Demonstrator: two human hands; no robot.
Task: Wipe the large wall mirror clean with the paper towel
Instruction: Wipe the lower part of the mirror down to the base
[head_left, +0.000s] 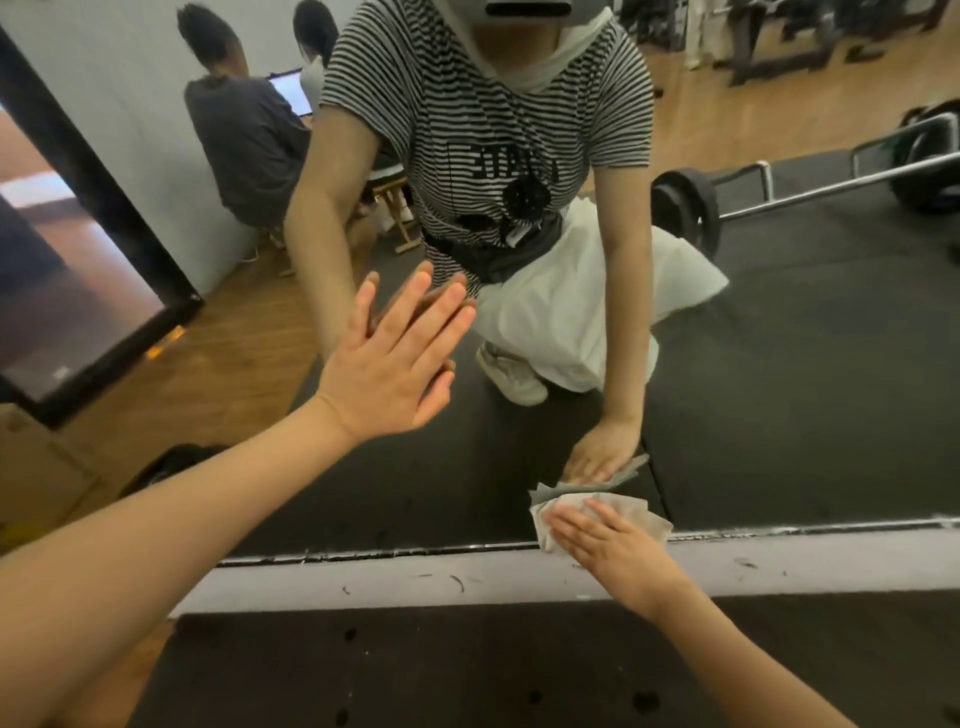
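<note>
near mirror's (779, 364) lower edge, seemingly flat paper towel (631, 512)

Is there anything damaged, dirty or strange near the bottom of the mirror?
Yes. The pale ledge under the mirror carries dark scuffs, and the mirror's bottom edge looks chipped and whitish. The right hand presses the paper towel there; the left hand lies flat on the glass, possibly leaving prints.

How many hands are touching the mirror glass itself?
2: the left hand lies flat, fingers straight, mid-glass; the right hand presses the paper towel at the mirror bottom edge.
</note>
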